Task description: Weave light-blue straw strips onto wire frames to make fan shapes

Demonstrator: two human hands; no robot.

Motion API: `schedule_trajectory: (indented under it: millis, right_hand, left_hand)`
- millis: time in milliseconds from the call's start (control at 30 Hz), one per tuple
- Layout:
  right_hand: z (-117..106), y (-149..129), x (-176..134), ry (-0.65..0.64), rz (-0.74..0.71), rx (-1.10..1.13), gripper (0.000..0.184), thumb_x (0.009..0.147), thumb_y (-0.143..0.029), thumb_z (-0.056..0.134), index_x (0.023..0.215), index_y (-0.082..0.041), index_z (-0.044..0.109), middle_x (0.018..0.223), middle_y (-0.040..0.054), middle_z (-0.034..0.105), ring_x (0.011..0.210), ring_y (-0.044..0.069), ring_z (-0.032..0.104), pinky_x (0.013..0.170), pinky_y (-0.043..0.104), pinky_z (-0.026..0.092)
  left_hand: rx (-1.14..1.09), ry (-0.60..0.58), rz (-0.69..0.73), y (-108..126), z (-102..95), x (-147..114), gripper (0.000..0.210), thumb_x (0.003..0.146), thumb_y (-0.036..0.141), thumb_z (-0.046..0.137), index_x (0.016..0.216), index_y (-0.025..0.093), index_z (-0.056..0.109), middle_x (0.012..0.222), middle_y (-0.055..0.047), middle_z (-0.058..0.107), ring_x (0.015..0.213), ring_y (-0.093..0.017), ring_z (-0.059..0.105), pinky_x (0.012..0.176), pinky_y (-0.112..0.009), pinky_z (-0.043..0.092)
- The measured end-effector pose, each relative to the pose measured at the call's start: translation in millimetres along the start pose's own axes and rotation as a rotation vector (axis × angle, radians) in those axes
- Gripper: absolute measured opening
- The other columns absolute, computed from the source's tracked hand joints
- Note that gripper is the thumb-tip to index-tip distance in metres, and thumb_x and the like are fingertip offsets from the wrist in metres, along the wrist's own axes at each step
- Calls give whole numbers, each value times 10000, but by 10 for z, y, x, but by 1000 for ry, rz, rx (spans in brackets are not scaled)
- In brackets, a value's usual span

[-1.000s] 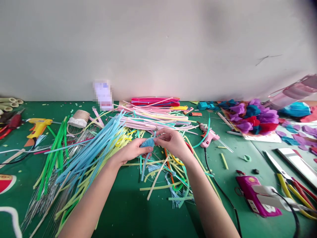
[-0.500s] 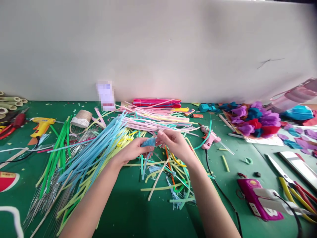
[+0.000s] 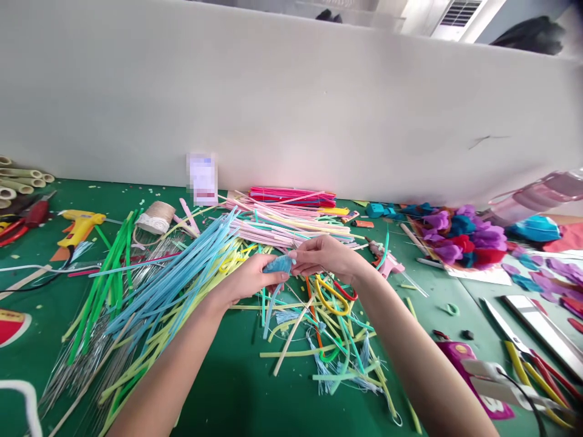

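Between thumb and fingers, my left hand (image 3: 246, 280) pinches a small fuzzy blue piece (image 3: 277, 264), flat and leaf-like. A blue strip hangs down below that hand. My right hand (image 3: 325, 256) has its fingers pinched together at the right end of the same piece; what the fingertips grip there is partly hidden. Under the hands lies a tangle of chenille stems, with blue tassels (image 3: 325, 367) and a yellow loop (image 3: 334, 297) among them. Just left of my left hand is a bundle of light blue chenille stems (image 3: 182, 267).
At left are green stems (image 3: 109, 273), silver wires, a twine spool (image 3: 155, 217) and a yellow glue gun (image 3: 82, 226). Pink stems (image 3: 291, 227) lie behind the hands. At right are a pink glue gun (image 3: 389, 264), felt flowers (image 3: 469, 237), scissors (image 3: 512, 331) and a magenta box (image 3: 455, 358) with a cable.
The view has tilted up and turned slightly. My right forearm has swung outward to the right, uncovering more tassels and stems, while both hands stay together at the blue piece.
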State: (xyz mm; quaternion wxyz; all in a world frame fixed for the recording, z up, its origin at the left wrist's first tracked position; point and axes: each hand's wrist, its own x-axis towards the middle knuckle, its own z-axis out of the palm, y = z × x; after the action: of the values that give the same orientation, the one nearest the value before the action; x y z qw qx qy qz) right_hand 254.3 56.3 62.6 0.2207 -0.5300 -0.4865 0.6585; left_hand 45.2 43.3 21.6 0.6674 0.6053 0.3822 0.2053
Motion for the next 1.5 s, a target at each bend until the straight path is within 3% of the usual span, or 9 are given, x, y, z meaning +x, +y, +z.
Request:
schedule_trajectory:
  millis: [300, 467, 667, 867, 1000, 1133, 1233, 1367, 1500]
  right_hand:
    - [193, -90, 14, 79, -207, -149, 360, 673, -471, 835, 731, -139, 707, 659, 40, 727, 630, 141, 688, 631, 239, 569]
    - [223, -48, 12, 138, -295, -218, 355, 760, -492, 752, 734, -144, 691, 666, 51, 724, 625, 149, 673, 624, 260, 553]
    - [204, 109, 17, 317, -321, 33, 397, 734, -548, 765, 762, -167, 658, 700, 45, 722, 663, 167, 702, 645, 265, 573]
    - [210, 342, 55, 117, -256, 270, 346, 774, -485, 772, 911, -198, 634, 858, 35, 746, 823, 195, 752, 702, 259, 599]
    - [217, 399, 127, 49, -279, 287, 340, 800, -438, 767, 1009, -194, 658, 907, 46, 757, 814, 179, 758, 691, 231, 608]
    - [152, 430, 186, 114, -251, 330, 320, 764, -419, 803, 935, -172, 696, 838, 47, 760, 788, 175, 759, 673, 203, 615]
    - [77, 448, 203, 171, -239, 371, 330, 732, -412, 829, 923, -175, 701, 813, 37, 760, 779, 178, 760, 663, 195, 618]
    - [32, 452, 227, 190, -240, 367, 338, 720, -417, 837, 906, -172, 697, 777, 31, 755, 753, 184, 761, 655, 203, 622]
    - [44, 440, 234, 197, -226, 369, 372, 693, -424, 855, 907, -170, 687, 758, 27, 746, 712, 178, 757, 656, 212, 625]
  left_hand:
    - [-76, 14, -5, 55, -100, -79, 340, 772, 442, 733, 885, 135, 640, 703, -4, 625, 627, -146, 574, 626, -283, 473]
    - [-138, 19, 15, 43, -121, -93, 422, 756, 429, 766, 1034, 137, 643, 782, -21, 659, 669, -158, 611, 663, -298, 497]
    - [-164, 81, 6, 60, -262, -149, 465, 710, 327, 811, 1114, 155, 659, 851, -33, 681, 694, -157, 618, 679, -293, 500]
    - [-14, 171, 50, 64, -359, -195, 312, 743, 375, 766, 975, 170, 722, 920, -74, 715, 775, -196, 652, 713, -306, 509]
    - [55, 156, 57, 57, -325, -174, 296, 786, 473, 709, 894, 197, 705, 844, -50, 707, 769, -211, 650, 694, -302, 507]
    - [177, 222, 32, 99, -427, -262, 401, 842, 583, 594, 922, 203, 695, 897, -69, 719, 833, -246, 665, 722, -327, 517]
    - [454, 287, 29, 165, -557, -396, 361, 826, 566, 628, 893, 216, 689, 910, -57, 720, 856, -246, 652, 757, -329, 502]
    - [595, 159, -57, 263, -580, -505, 328, 812, 555, 653, 868, 236, 702, 904, -37, 728, 852, -238, 659, 756, -313, 488]
    - [565, 139, -39, 298, -478, -478, 302, 803, 524, 675, 806, 222, 688, 828, -17, 712, 783, -205, 644, 710, -282, 471]
